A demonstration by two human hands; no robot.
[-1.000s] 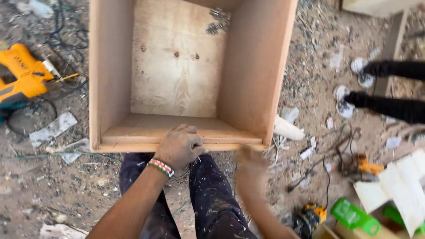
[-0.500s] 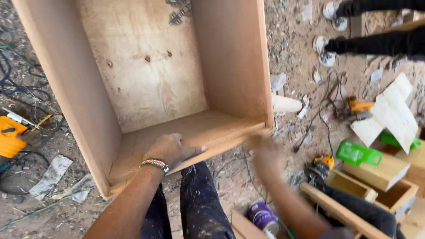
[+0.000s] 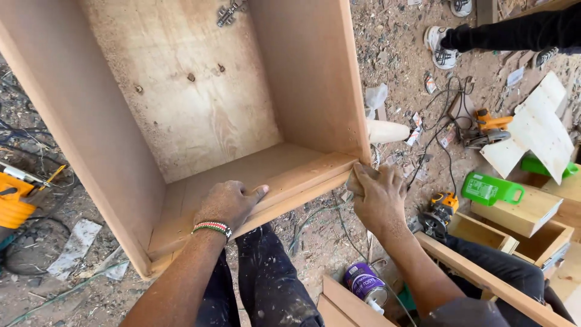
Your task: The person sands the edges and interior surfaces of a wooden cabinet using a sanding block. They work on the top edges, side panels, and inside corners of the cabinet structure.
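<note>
Wooden box (image 3: 200, 115) best steadied under flat left hand (image 3: 229, 203), right hand (image 3: 378, 197) pinching sandpaper (image 3: 356, 181) along corner edge

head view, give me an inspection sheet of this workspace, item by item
surface: bare dirt ground, strewn with scraps and debris.
job's things: open plywood cabinet box lying on its back; a metal hinge lies at its far inner end.
clutter: purple can, green jug, white board offcuts, small wooden boxes.
hands: left hand flat on the near front edge; right hand presses a small pad against the near right corner.
cables: black cords run to an orange saw; more cords by the orange tool at left.
surroundings: another person's legs and shoes top right.
</note>
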